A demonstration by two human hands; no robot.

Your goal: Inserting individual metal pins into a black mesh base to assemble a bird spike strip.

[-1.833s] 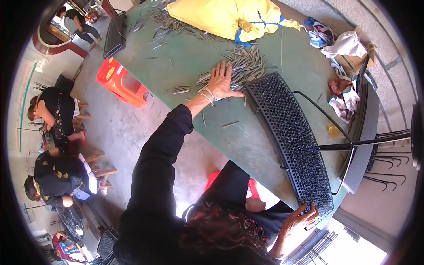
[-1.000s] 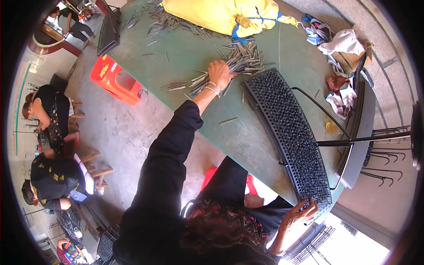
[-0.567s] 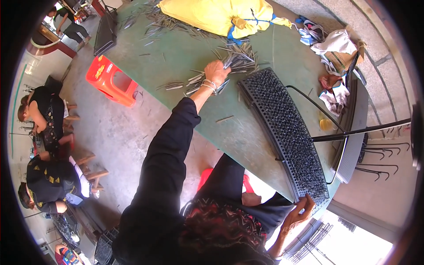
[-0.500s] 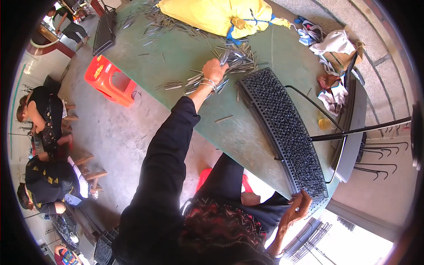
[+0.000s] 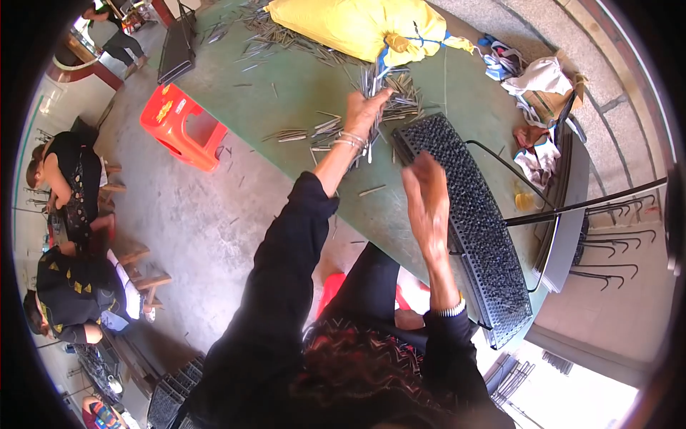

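Observation:
My left hand [image 5: 364,113] is closed around a bunch of thin grey metal-looking sticks [image 5: 371,80], whose ends show beyond the fingers and below the wrist. More loose sticks [image 5: 406,100] lie around it on the green table [image 5: 307,79]. My right hand [image 5: 429,204] is raised beside the far half of a long curved black rack [image 5: 468,207] full of small holes. Its fingers are extended and slightly blurred, with nothing seen in them.
A tied yellow sack [image 5: 343,28] lies at the table's far side amid scattered sticks. Black rods [image 5: 586,209] cross the right side, near gloves [image 5: 537,159] and a carton [image 5: 550,100]. An orange-red stool [image 5: 182,129] stands left of the table. Other people [image 5: 75,179] sit farther left.
My right hand has left the rack's near end and moved up and away from me, toward my left hand. My left hand has shifted slightly right, with sticks now upright in its grasp.

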